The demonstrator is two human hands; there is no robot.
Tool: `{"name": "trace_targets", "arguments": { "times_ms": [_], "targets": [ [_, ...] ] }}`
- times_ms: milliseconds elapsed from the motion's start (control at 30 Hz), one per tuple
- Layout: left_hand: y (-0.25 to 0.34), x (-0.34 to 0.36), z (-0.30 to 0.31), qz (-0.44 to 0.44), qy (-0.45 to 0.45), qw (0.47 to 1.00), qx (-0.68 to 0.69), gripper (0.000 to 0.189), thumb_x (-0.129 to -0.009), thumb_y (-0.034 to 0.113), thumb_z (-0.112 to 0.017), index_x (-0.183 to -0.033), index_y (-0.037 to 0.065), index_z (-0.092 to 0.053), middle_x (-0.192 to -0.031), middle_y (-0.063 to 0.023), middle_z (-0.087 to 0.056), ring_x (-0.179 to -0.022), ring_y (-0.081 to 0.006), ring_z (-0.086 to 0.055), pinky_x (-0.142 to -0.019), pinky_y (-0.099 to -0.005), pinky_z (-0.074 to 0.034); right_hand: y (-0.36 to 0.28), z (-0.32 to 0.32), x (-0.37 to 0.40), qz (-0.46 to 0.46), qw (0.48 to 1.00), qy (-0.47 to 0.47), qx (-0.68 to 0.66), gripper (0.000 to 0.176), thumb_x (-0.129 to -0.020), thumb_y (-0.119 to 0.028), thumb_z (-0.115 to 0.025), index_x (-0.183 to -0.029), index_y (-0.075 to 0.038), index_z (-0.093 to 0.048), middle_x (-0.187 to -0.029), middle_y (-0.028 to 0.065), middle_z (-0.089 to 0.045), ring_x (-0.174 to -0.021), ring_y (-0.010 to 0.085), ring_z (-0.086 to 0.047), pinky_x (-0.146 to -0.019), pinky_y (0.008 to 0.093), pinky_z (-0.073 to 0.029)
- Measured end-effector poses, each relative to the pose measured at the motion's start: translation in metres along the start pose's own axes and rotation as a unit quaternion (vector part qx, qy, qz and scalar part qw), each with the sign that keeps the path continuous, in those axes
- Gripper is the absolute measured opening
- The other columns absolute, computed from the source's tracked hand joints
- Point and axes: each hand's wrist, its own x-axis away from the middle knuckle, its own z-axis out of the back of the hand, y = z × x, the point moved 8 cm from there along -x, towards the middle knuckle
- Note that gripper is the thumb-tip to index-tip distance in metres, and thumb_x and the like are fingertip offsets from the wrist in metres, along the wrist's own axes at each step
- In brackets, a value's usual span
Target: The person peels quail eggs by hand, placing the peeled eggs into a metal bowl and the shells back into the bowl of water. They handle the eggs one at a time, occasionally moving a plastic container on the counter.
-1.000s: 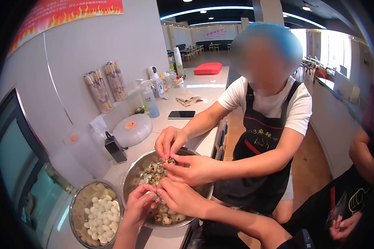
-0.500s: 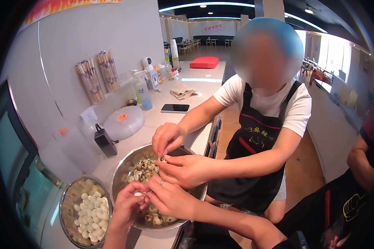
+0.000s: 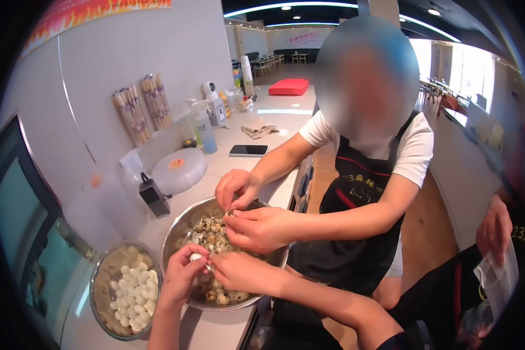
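Note:
My left hand [image 3: 184, 273] grips a small egg [image 3: 196, 256] with white showing, over the near left part of a large steel bowl [image 3: 170, 242]. My right hand [image 3: 234, 269] is pinched at the egg's right side, its fingertips close to those of my left hand. Speckled quail eggs [image 3: 213, 226] and shell pieces lie in the bowl. Across it, a co-worker's two hands [image 3: 256, 227] hold another speckled egg above the bowl. At the left, a second steel bowl [image 3: 95, 291] holds several peeled white eggs [image 3: 135, 294].
On the counter [image 3: 227, 167] are a phone [image 3: 248, 150], a cloth [image 3: 259, 129], a black adapter [image 3: 154, 197], a plastic lid [image 3: 178, 169], spray bottles and a red box [image 3: 289, 87]. The co-worker [image 3: 361, 175] stands opposite. Another person's hand [image 3: 496, 227] holds a plastic bag at the right.
The view has shifted slightly. More white shows on the egg in my left hand. At the right, the other person's hand and a clear bag have come into view.

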Motion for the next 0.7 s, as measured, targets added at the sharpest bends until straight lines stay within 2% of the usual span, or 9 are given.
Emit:
{"name": "trace_targets", "arguments": {
  "times_ms": [67, 133, 200, 233, 300, 333, 467, 567, 700],
  "targets": [
    [-0.002, 0.000, -0.008, 0.013, -0.037, 0.997, -0.068, 0.005, -0.076, 0.004, -0.054, -0.082, 0.002, -0.053, -0.070, -0.0033, -0.054, -0.060, -0.0092, -0.052, -0.052, -0.0196, -0.041, -0.001, -0.004, 0.001, -0.006, 0.999, -0.043, 0.028, 0.019, -0.077, -0.016, -0.049, -0.078, 0.003, -0.054, -0.072, 0.0200, -0.057, -0.065, 0.0335, -0.058, -0.059, 0.0406, -0.047],
    [-0.003, 0.002, -0.016, 0.021, -0.061, 0.952, -0.299, 0.008, -0.076, 0.007, -0.053, -0.082, 0.002, -0.054, -0.062, -0.0049, -0.054, -0.055, -0.0116, -0.053, -0.052, -0.0222, -0.042, -0.007, -0.016, 0.009, -0.014, 0.978, -0.180, 0.101, 0.020, -0.073, -0.015, -0.051, -0.072, 0.004, -0.057, -0.068, 0.0213, -0.058, -0.062, 0.0344, -0.059, -0.059, 0.0405, -0.048],
    [0.009, 0.003, -0.025, -0.038, -0.045, 0.821, -0.568, 0.022, -0.076, 0.020, -0.049, -0.084, 0.000, -0.055, -0.069, -0.0158, -0.059, -0.062, -0.0284, -0.058, -0.059, -0.0339, -0.046, -0.004, -0.016, 0.007, -0.007, 0.984, -0.143, 0.103, 0.020, -0.071, -0.015, -0.051, -0.071, 0.004, -0.058, -0.066, 0.0207, -0.058, -0.061, 0.0345, -0.059, -0.058, 0.0405, -0.048],
    [0.009, 0.005, -0.025, -0.039, -0.047, 0.820, -0.569, 0.022, -0.076, 0.020, -0.049, -0.084, 0.000, -0.055, -0.069, -0.0158, -0.059, -0.062, -0.0284, -0.058, -0.059, -0.0339, -0.046, -0.005, -0.016, 0.007, 0.000, 0.988, -0.120, 0.102, 0.020, -0.070, -0.015, -0.052, -0.069, 0.004, -0.058, -0.064, 0.0201, -0.058, -0.060, 0.0346, -0.059, -0.058, 0.0404, -0.048],
    [-0.015, 0.006, -0.015, 0.060, -0.133, 0.677, -0.722, 0.030, -0.076, 0.028, -0.045, -0.087, 0.002, -0.057, -0.077, -0.0184, -0.060, -0.073, -0.0349, -0.057, -0.067, -0.0391, -0.045, -0.002, -0.017, 0.009, -0.001, 0.987, -0.127, 0.095, 0.019, -0.070, -0.013, -0.051, -0.070, 0.004, -0.058, -0.066, 0.0205, -0.058, -0.062, 0.0342, -0.059, -0.058, 0.0399, -0.048],
    [-0.028, 0.008, -0.014, 0.094, -0.184, 0.652, -0.730, 0.036, -0.074, 0.035, -0.044, -0.091, 0.005, -0.057, -0.078, -0.0179, -0.060, -0.077, -0.0327, -0.058, -0.071, -0.0390, -0.044, 0.000, -0.020, 0.008, 0.000, 0.987, -0.129, 0.097, 0.018, -0.069, -0.013, -0.051, -0.070, 0.004, -0.059, -0.066, 0.0207, -0.058, -0.063, 0.0341, -0.060, -0.058, 0.0400, -0.048],
    [-0.026, 0.011, -0.018, 0.132, -0.216, 0.640, -0.725, 0.036, -0.073, 0.035, -0.048, -0.092, 0.006, -0.058, -0.080, -0.0167, -0.060, -0.078, -0.0301, -0.058, -0.071, -0.0365, -0.045, -0.002, -0.019, 0.007, -0.007, 0.986, -0.139, 0.091, 0.017, -0.066, -0.010, -0.053, -0.071, 0.004, -0.060, -0.069, 0.0205, -0.059, -0.067, 0.0336, -0.060, -0.059, 0.0407, -0.048],
    [-0.042, 0.006, -0.013, 0.167, -0.341, 0.682, -0.625, 0.032, -0.070, 0.030, -0.056, -0.092, 0.007, -0.057, -0.085, -0.0122, -0.061, -0.077, -0.0249, -0.058, -0.069, -0.0326, -0.045, 0.002, -0.023, 0.006, -0.022, 0.982, -0.164, 0.092, 0.018, -0.064, -0.008, -0.053, -0.074, 0.004, -0.061, -0.071, 0.0206, -0.060, -0.069, 0.0334, -0.060, -0.061, 0.0407, -0.048],
    [-0.047, -0.032, 0.012, 0.087, -0.246, 0.603, -0.754, 0.025, -0.068, 0.021, -0.054, -0.083, 0.002, -0.060, -0.079, -0.0171, -0.060, -0.075, -0.0283, -0.059, -0.067, -0.0354, -0.046, 0.004, -0.027, 0.005, -0.024, 0.977, -0.175, 0.121, 0.017, -0.064, -0.007, -0.052, -0.072, 0.004, -0.061, -0.073, 0.0216, -0.059, -0.073, 0.0332, -0.060, -0.063, 0.0408, -0.048]
  ]
}}
